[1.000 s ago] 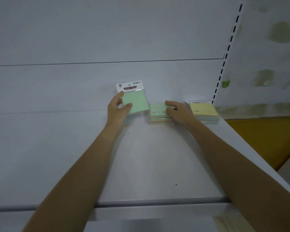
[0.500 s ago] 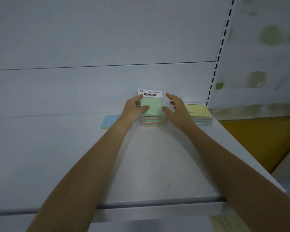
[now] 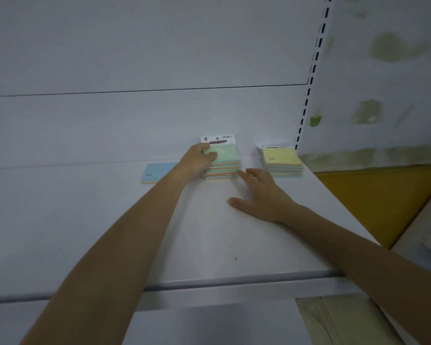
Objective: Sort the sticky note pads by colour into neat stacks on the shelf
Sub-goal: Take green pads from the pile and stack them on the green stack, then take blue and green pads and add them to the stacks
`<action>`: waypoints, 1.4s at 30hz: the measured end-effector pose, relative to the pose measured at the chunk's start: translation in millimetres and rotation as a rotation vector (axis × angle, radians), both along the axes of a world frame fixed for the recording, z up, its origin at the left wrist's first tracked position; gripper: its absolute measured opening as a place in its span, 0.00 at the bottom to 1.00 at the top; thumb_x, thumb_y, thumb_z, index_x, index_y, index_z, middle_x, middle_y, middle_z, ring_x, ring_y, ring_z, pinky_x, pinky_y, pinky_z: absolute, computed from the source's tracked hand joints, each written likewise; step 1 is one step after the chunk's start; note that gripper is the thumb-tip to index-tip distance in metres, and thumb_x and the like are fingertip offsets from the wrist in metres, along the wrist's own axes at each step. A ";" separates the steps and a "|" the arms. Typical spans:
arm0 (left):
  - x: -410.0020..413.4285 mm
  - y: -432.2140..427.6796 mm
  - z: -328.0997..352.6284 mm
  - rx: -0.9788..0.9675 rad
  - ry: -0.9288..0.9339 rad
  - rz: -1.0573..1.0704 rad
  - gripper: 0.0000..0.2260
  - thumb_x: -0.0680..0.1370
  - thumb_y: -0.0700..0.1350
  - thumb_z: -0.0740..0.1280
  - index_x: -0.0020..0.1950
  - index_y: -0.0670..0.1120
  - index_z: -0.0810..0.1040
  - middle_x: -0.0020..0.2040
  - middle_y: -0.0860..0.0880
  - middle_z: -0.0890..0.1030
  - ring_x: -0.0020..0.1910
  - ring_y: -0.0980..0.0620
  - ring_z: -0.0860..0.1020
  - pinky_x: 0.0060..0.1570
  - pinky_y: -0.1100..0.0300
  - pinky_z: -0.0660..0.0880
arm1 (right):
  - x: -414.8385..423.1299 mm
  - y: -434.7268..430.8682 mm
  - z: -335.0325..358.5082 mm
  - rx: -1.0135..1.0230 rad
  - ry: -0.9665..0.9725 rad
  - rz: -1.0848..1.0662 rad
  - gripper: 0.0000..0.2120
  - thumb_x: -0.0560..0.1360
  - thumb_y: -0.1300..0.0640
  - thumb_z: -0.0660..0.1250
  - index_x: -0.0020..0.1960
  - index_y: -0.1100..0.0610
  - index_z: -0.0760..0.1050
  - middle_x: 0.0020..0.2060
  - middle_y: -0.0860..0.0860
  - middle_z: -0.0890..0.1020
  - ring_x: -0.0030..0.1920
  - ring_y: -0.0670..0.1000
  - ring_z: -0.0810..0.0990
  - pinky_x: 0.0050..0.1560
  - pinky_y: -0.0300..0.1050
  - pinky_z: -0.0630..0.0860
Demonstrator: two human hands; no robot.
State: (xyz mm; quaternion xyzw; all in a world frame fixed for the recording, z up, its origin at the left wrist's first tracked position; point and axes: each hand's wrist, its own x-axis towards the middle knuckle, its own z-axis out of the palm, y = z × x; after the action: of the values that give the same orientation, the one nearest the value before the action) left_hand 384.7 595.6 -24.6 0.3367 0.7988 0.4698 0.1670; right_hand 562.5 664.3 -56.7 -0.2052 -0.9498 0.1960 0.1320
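A stack of sticky note pads with a green pad on top (image 3: 225, 155) stands at the back of the white shelf (image 3: 209, 240). My left hand (image 3: 197, 161) grips the left side of that stack, thumb on the green top pad. My right hand (image 3: 261, 195) lies open in front of the stack's right corner, its fingers spread and its fingertips close to the stack's lower edge. To the right stands a second stack topped with a yellow pad (image 3: 280, 156). A single blue pad (image 3: 157, 171) lies flat to the left, partly hidden by my left forearm.
The shelf's back panel rises right behind the stacks. A slotted upright (image 3: 309, 88) marks the shelf's right end. Beyond it are a stained wall and a yellow panel (image 3: 373, 200). The shelf's front lip (image 3: 234, 280) runs across below my arms.
My left hand brought the green pad right and set it on the middle stack. My right hand drew back from the stack's top toward me and now lies spread on the shelf.
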 end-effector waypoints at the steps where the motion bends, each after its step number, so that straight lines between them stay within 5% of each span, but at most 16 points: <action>1: 0.7 -0.2 -0.5 -0.024 0.020 0.001 0.20 0.78 0.44 0.63 0.69 0.44 0.68 0.63 0.44 0.73 0.64 0.48 0.72 0.64 0.61 0.68 | 0.7 -0.6 0.0 0.016 -0.040 0.006 0.36 0.73 0.40 0.63 0.74 0.51 0.54 0.73 0.53 0.59 0.74 0.53 0.55 0.72 0.47 0.56; 5: 9.0 -0.1 1.8 -0.076 0.074 0.001 0.22 0.78 0.48 0.62 0.72 0.44 0.65 0.73 0.45 0.67 0.71 0.47 0.66 0.73 0.55 0.60 | 1.5 0.8 2.7 0.052 -0.097 0.014 0.27 0.74 0.40 0.60 0.70 0.50 0.64 0.69 0.54 0.66 0.71 0.54 0.60 0.71 0.47 0.60; 13: 8.8 -36.1 -3.4 -0.061 0.431 0.133 0.20 0.81 0.51 0.56 0.71 0.46 0.66 0.67 0.41 0.72 0.67 0.43 0.70 0.68 0.52 0.64 | 3.0 6.4 5.1 0.082 -0.122 0.034 0.26 0.75 0.40 0.59 0.68 0.53 0.66 0.68 0.55 0.67 0.71 0.55 0.60 0.71 0.49 0.61; 20: -2.2 -101.1 -1.3 -0.407 0.754 0.115 0.19 0.81 0.53 0.54 0.69 0.48 0.67 0.67 0.45 0.71 0.67 0.44 0.67 0.62 0.51 0.67 | -1.5 -20.3 23.0 0.216 0.082 0.083 0.23 0.74 0.43 0.63 0.66 0.51 0.70 0.63 0.49 0.74 0.67 0.50 0.69 0.63 0.44 0.66; 27: -40.8 -201.8 15.5 -0.611 0.988 0.150 0.19 0.81 0.53 0.53 0.69 0.47 0.68 0.66 0.44 0.73 0.65 0.43 0.71 0.59 0.51 0.69 | -84.2 -105.6 65.6 0.416 -0.007 0.281 0.18 0.76 0.43 0.59 0.61 0.50 0.72 0.57 0.50 0.78 0.58 0.51 0.76 0.56 0.44 0.70; 33: -104.7 -340.3 43.6 -0.768 1.089 0.256 0.19 0.81 0.53 0.51 0.68 0.46 0.68 0.64 0.43 0.75 0.63 0.42 0.72 0.58 0.51 0.69 | -178.4 -223.0 70.8 0.608 -0.128 0.370 0.17 0.77 0.43 0.56 0.60 0.51 0.73 0.57 0.51 0.78 0.58 0.54 0.76 0.54 0.46 0.70; 42: -181.3 -532.3 41.7 -0.726 0.952 0.456 0.19 0.81 0.51 0.53 0.69 0.47 0.67 0.64 0.43 0.76 0.62 0.42 0.75 0.56 0.50 0.72 | -296.5 -397.7 67.3 0.541 0.056 0.495 0.17 0.78 0.45 0.56 0.61 0.51 0.72 0.56 0.52 0.79 0.56 0.54 0.77 0.51 0.46 0.72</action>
State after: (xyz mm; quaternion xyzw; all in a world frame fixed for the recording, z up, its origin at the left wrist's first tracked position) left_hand 203.4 63.3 17.1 0.2522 0.9453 -0.0078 -0.2069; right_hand 266.0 266.5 10.7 0.0786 -0.9842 -0.0308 0.1559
